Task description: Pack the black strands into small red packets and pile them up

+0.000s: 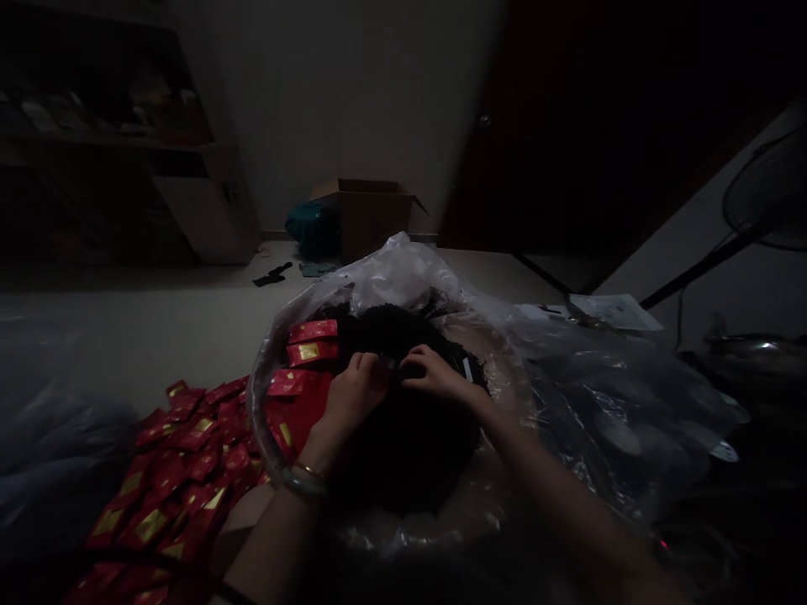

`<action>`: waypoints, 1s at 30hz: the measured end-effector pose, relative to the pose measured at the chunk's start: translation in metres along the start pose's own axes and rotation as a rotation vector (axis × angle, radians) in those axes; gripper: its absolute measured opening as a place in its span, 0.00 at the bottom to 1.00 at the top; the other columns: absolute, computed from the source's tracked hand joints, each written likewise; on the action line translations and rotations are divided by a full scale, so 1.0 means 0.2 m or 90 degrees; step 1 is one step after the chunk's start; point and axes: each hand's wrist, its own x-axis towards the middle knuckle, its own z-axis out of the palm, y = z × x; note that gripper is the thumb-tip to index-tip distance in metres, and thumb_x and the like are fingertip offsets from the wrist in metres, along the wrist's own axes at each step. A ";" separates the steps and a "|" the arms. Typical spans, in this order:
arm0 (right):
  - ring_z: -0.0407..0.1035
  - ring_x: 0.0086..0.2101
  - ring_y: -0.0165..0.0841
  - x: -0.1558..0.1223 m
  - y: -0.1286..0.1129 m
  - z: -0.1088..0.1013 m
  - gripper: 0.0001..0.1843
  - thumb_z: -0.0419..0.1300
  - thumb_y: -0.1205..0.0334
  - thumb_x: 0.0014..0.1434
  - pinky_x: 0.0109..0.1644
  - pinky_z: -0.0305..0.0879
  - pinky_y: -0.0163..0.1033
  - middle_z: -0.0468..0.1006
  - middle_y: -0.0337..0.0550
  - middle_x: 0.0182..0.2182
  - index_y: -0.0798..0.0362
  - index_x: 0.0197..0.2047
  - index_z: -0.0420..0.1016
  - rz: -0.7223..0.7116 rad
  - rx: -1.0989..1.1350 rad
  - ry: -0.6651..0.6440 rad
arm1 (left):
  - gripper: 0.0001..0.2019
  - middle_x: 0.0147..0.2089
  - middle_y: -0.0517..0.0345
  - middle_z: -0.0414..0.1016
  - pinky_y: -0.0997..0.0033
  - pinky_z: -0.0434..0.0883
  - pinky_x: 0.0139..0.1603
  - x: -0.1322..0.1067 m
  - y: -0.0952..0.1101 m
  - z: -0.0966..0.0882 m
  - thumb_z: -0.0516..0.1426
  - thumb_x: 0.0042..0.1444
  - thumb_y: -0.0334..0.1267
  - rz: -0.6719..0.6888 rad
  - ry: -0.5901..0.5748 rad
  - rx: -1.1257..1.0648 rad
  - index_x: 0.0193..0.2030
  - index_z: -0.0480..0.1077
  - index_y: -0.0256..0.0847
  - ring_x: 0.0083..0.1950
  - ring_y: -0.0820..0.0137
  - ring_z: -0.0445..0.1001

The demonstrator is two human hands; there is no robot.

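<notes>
Both hands meet over a round basin (261,378) lined with clear plastic and heaped with a dark loose mass (403,437). My left hand (354,393) has its fingers curled and pinched at the centre. My right hand (435,374) faces it, fingers bent, touching the same small dark thing between them; what that thing is cannot be made out in the dim light. Red and gold sachets (312,340) lie inside the basin's left side beside my left hand. A bracelet sits on my left wrist.
A pile of several red sachets (170,479) spreads over the floor at the lower left. Crumpled clear plastic (618,403) lies to the right. A cardboard box (369,210), a shelf unit (208,202) and a fan (766,197) stand farther back.
</notes>
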 end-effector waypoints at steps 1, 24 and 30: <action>0.65 0.50 0.37 -0.03 0.02 -0.02 0.21 0.68 0.59 0.48 0.59 0.58 0.43 0.67 0.45 0.50 0.48 0.47 0.76 -0.008 0.010 -0.003 | 0.15 0.48 0.53 0.69 0.70 0.68 0.33 0.00 0.00 0.00 0.57 0.55 0.41 -0.002 -0.003 -0.003 0.49 0.64 0.44 0.40 0.65 0.76; 0.72 0.45 0.39 -0.18 -0.11 -0.14 0.18 0.62 0.63 0.47 0.52 0.65 0.45 0.79 0.41 0.42 0.50 0.43 0.75 -0.023 0.158 0.246 | 0.15 0.49 0.56 0.69 0.72 0.70 0.34 -0.03 0.05 0.03 0.59 0.53 0.35 0.062 -0.043 -0.019 0.48 0.63 0.45 0.43 0.66 0.75; 0.72 0.46 0.37 -0.24 -0.25 -0.12 0.19 0.60 0.67 0.48 0.52 0.67 0.44 0.79 0.41 0.44 0.48 0.46 0.75 -0.083 0.151 0.267 | 0.16 0.49 0.55 0.69 0.72 0.70 0.35 -0.03 0.03 0.07 0.58 0.53 0.34 0.089 -0.036 -0.027 0.48 0.62 0.45 0.44 0.66 0.74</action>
